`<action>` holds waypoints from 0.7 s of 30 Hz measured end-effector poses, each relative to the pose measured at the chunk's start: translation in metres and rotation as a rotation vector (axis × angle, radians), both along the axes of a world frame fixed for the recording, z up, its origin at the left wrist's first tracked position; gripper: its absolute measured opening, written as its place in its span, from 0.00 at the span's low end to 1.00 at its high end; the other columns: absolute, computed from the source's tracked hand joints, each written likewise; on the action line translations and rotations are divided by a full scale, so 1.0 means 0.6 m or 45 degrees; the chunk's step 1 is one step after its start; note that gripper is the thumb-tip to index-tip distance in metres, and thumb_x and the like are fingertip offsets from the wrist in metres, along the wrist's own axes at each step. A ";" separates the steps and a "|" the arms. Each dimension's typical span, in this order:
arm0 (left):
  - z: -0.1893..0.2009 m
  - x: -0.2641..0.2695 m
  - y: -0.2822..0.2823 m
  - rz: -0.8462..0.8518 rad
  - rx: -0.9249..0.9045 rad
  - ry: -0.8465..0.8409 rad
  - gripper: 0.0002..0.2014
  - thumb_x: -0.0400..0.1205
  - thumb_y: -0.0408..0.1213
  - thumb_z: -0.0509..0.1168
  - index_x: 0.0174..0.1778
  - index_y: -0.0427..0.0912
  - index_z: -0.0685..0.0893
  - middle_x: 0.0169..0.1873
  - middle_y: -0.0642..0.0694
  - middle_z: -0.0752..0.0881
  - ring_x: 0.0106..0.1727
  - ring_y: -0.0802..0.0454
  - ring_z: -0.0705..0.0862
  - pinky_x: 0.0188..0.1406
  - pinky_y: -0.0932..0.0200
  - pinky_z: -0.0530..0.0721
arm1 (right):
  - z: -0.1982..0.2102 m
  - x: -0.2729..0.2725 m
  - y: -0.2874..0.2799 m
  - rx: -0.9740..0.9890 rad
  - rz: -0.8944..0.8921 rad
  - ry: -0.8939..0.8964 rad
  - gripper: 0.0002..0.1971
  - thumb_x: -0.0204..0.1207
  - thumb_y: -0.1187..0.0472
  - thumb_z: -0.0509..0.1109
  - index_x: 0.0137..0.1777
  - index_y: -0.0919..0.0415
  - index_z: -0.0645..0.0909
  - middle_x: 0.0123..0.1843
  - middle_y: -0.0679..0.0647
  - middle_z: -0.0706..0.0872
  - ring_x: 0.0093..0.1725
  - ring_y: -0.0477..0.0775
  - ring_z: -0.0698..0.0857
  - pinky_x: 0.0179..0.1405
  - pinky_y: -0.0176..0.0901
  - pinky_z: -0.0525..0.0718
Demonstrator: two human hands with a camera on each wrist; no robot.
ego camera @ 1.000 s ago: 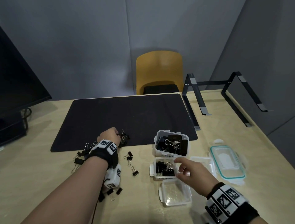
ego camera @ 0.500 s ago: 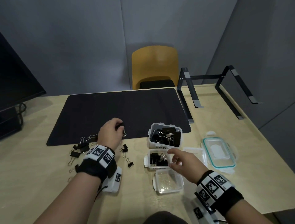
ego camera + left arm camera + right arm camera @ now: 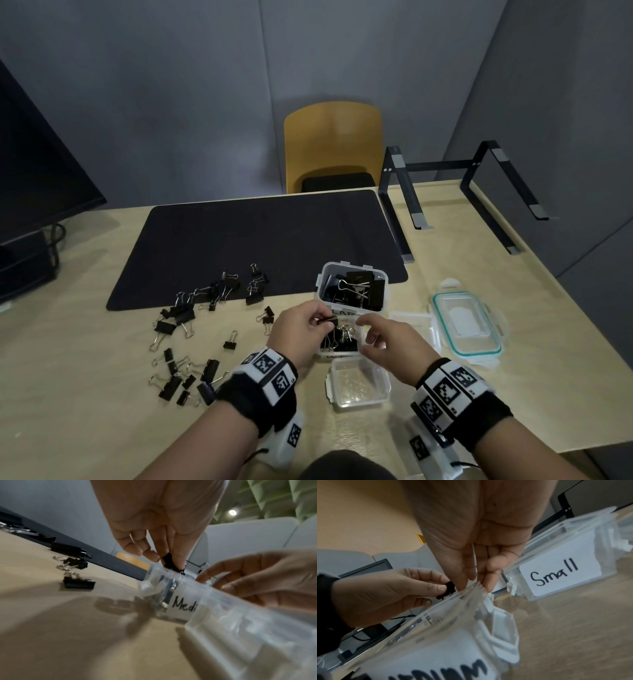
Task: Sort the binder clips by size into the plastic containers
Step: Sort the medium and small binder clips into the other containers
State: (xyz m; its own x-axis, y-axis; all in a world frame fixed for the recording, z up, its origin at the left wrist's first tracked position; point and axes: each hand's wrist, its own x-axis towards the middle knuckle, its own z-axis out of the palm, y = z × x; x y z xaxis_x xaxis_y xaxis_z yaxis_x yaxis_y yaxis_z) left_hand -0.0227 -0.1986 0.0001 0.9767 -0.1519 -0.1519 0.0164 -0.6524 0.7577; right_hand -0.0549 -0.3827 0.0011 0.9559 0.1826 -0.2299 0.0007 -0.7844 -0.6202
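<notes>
My left hand pinches a black binder clip between thumb and fingers, just above the left rim of the clear container labelled Medium, which holds several clips. The left wrist view shows the clip touching or nearly touching that rim. My right hand is at the container's right side with its fingertips down on the rim. Behind stands the Large container with big clips; in front stands the Small container with nothing showing inside. Loose clips lie scattered at the left.
A black desk mat covers the table's middle. A teal-rimmed lid and a clear lid lie right of the containers. A black laptop stand is at the back right, a monitor at the left, a yellow chair behind.
My left hand picked a clip from the pile at the mat's edge and carried it right to the Medium container. My right hand stayed by that container and lowered onto its rim.
</notes>
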 end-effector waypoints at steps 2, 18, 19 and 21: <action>-0.004 -0.001 -0.002 -0.066 0.122 -0.027 0.06 0.78 0.42 0.70 0.44 0.60 0.85 0.47 0.56 0.82 0.49 0.59 0.79 0.48 0.66 0.72 | 0.000 0.000 0.000 0.008 0.000 -0.006 0.19 0.75 0.57 0.69 0.66 0.50 0.75 0.44 0.45 0.81 0.43 0.46 0.81 0.51 0.40 0.80; -0.022 0.000 -0.012 -0.205 0.254 -0.270 0.10 0.81 0.44 0.66 0.56 0.57 0.88 0.45 0.59 0.77 0.55 0.58 0.71 0.60 0.66 0.69 | 0.002 0.001 0.000 0.011 0.002 0.001 0.20 0.75 0.58 0.70 0.66 0.51 0.75 0.43 0.45 0.81 0.44 0.47 0.81 0.51 0.40 0.80; -0.022 0.001 -0.011 -0.221 0.262 -0.258 0.10 0.81 0.43 0.66 0.56 0.58 0.88 0.44 0.60 0.74 0.55 0.58 0.69 0.61 0.64 0.70 | 0.002 0.001 0.000 0.006 0.001 0.002 0.20 0.75 0.58 0.70 0.66 0.50 0.75 0.43 0.45 0.81 0.44 0.46 0.81 0.51 0.40 0.80; -0.021 0.002 -0.008 -0.262 0.263 -0.209 0.11 0.82 0.43 0.65 0.58 0.59 0.87 0.45 0.59 0.72 0.55 0.59 0.68 0.62 0.63 0.70 | 0.004 0.002 0.002 -0.003 -0.001 0.003 0.20 0.75 0.58 0.70 0.67 0.50 0.75 0.43 0.45 0.81 0.43 0.46 0.81 0.50 0.39 0.79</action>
State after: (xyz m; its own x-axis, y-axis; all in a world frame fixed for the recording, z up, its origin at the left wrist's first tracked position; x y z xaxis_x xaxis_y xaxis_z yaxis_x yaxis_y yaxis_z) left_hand -0.0214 -0.2031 -0.0128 0.9428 -0.3307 -0.0430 -0.2429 -0.7693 0.5909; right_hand -0.0537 -0.3817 0.0034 0.9555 0.1815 -0.2324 -0.0010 -0.7861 -0.6181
